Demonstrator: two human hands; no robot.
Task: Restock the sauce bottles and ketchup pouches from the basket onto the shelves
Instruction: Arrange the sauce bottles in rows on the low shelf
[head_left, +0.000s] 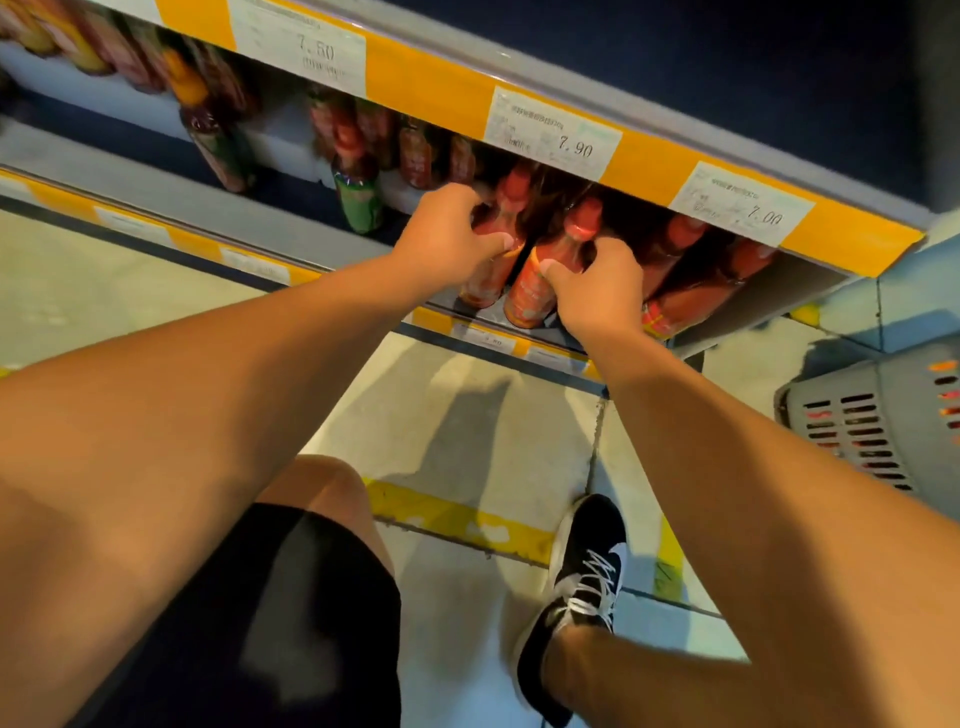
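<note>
Shelving fills the upper half of the view: the upper shelf (519, 67) w/ an orange price strip along its front edge, and under it the lower shelf (322, 234) that carries the stock. Floor (467, 415) below is pale tile w/ a yellow line. Grey basket (878, 421) sits on the floor at the right, just beside the shelf's right end; red shows thru its slots, so prob. more stock inside, but contents can't be made out.

Both forearms reach in from below toward the right part of the lower shelf. Sauce bottles (685, 280), red w/ orange labels, stand packed near its front edge & right end; a green-labelled bottle (358, 197) stands apart further left, more red bottles behind it.

Left hand (447, 234) is closed round the left front bottle (488, 270), thumb across its shoulder. Right hand (597, 291) is closed round the next bottle (540, 286), thumb on its label. The two bottles lean side by side, bases at the shelf's front edge. My read: each is gripped high up because the upper shelf leaves little headroom, so they go in tilted & get pushed upright into the row. Whether the bases rest fully on the shelf can't be told. No ketchup pouches visible.
</note>
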